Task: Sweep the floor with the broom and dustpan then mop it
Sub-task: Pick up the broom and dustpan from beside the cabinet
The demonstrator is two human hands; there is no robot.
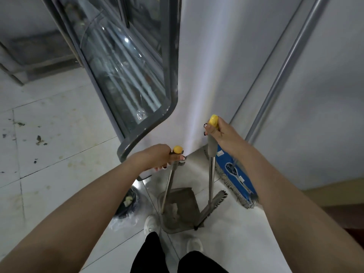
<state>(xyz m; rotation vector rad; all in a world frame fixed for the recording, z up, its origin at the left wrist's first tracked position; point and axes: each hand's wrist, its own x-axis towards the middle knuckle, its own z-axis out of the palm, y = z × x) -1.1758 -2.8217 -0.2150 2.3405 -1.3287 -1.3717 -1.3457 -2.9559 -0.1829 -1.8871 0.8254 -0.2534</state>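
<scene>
Steel dustpan (180,197), handle gripped in left hand (157,157), broom (212,208) at its 3 o'clock, gripped in right hand (219,133).

Dim, cool grey-blue indoor light, with no lamp in view. A soft pale streak of brightness runs down the white wall (206,66) at centre frame. Small white glints of glare dot the curved glass case (122,62) at upper middle, and the metal rail (291,56) at upper right carries a dull sheen. The upper left corner is murky. Shadows on the floor (49,174) are faint. Wide-angle distortion bends straight lines outward and stretches the soft, slightly blurred forearms (69,213) toward the lower corners.
</scene>
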